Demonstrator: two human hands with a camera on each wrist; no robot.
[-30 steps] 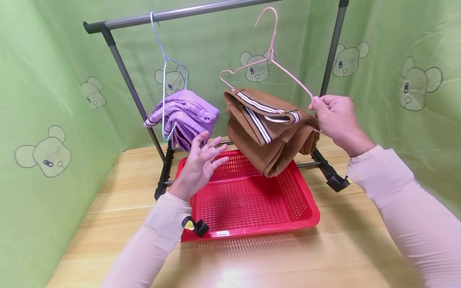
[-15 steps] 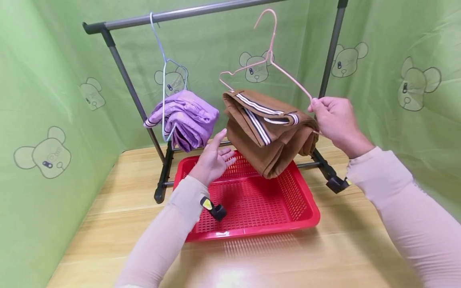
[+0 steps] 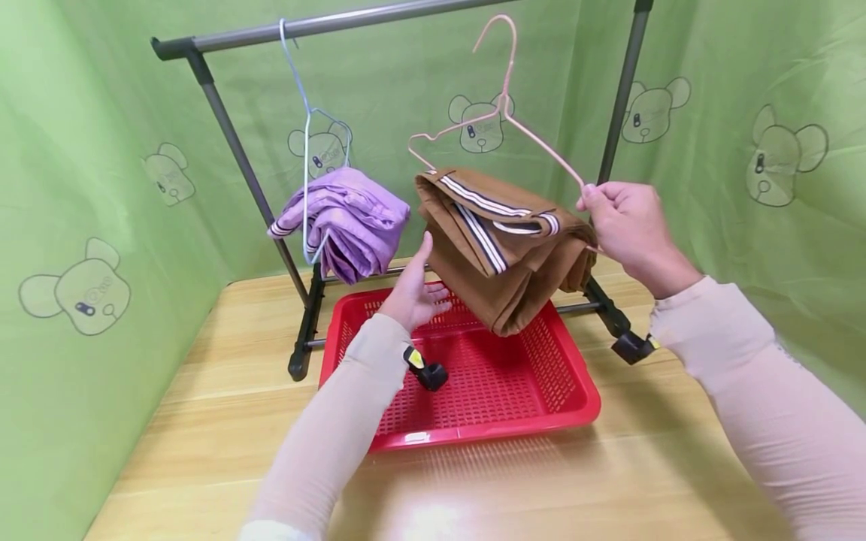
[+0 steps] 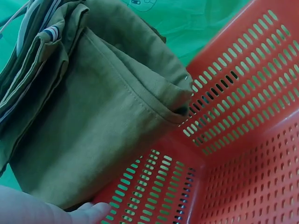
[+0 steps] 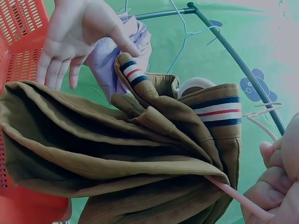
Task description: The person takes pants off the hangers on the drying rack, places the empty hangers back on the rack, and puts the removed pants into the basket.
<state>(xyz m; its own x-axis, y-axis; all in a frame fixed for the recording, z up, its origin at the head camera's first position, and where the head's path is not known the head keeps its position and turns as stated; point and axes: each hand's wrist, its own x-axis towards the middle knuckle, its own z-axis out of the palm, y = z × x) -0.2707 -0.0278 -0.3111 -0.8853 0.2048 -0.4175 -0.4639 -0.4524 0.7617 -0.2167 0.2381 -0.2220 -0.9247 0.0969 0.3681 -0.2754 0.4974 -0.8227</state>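
Observation:
Brown folded trousers (image 3: 501,255) with a striped waistband hang over the lower bar of a pink hanger (image 3: 541,143). My right hand (image 3: 629,229) grips the hanger's right end, its thumb against the wire; in the right wrist view the pink bar runs from the folds into the curled fingers (image 5: 273,186). The hanger's hook stands free, just under the rack's rail. My left hand (image 3: 416,297) is just left of the trousers, fingers extended and thumb up. Whether it touches the cloth cannot be told. Purple folded clothing (image 3: 352,218) hangs from a blue hanger (image 3: 307,180).
The blue hanger hooks on the rail (image 3: 379,15) of a grey rack. A red perforated basket (image 3: 588,402) stands on the wooden table (image 3: 223,391), below the trousers. Green curtains (image 3: 68,180) with bear drawings surround the table. The rack's black feet (image 3: 298,364) flank the basket.
My left hand has moved right, from in front of the purple clothing to beside the brown trousers. The right hand, pink hanger and trousers have stayed almost in place.

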